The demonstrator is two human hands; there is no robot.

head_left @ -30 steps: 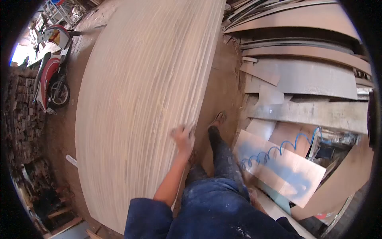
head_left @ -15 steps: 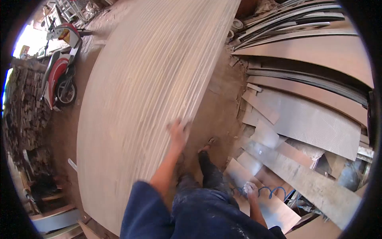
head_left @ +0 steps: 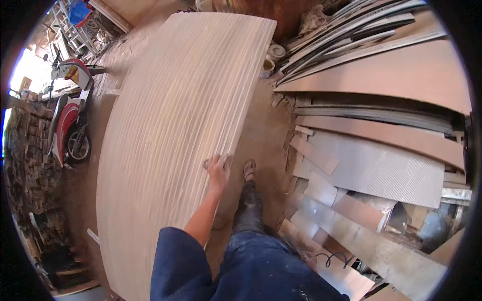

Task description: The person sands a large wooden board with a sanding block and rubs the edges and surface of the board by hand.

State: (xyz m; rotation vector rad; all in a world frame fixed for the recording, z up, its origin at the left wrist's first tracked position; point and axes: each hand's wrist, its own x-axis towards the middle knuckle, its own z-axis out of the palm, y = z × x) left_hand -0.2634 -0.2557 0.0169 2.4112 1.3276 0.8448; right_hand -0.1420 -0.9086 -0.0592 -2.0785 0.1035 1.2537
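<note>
My left hand (head_left: 218, 169) rests on the wood-grained panel (head_left: 160, 125), close to its right edge. Its fingers are bent round something small and greyish that I cannot make out. The panel is long and pale, with streaks running along its length. My right hand (head_left: 309, 260) shows only in part, low beside my right hip, near a dark coiled hose (head_left: 334, 259). Its fingers are too hidden to read.
Stacked boards and strips (head_left: 371, 65) lie along the right side, with a ridged grey sheet (head_left: 381, 168) lower down. On the left stand a red and white motorbike (head_left: 70, 120) and a woodpile (head_left: 30, 155). Round containers (head_left: 268, 65) sit beyond the panel's far right corner.
The view has shifted and the panel's far end now shows. My left hand has stayed near the right edge while my body moved along. My right hand swung out, then back toward my hip.
</note>
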